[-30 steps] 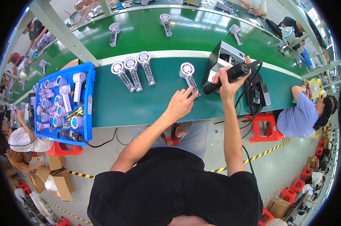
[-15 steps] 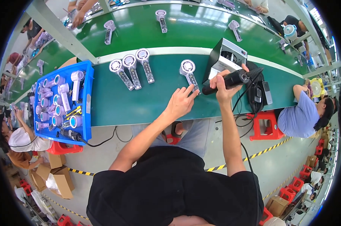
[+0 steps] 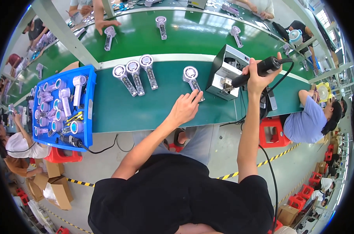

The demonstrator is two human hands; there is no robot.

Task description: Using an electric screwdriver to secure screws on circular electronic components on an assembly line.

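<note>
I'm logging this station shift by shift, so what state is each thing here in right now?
Left hand: open, fingers resting on the handle of the handheld fan.
Handheld fan: lying flat on the green belt.
Right hand: shut on the electric screwdriver.
Electric screwdriver: tip at the screw feeder box.
Three fans: lying side by side.
Blue tray: holding many fans.

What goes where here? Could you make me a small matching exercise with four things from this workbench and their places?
Things:
1. black power screwdriver
2. handheld fan
3. blue bin
4. grey box machine

Places:
A. far left of the green bench, filled with fan parts
B. under the left hand's fingertips
C. gripped in the right hand
D. at the screwdriver's tip

Pairs: 1-C, 2-B, 3-A, 4-D
</note>
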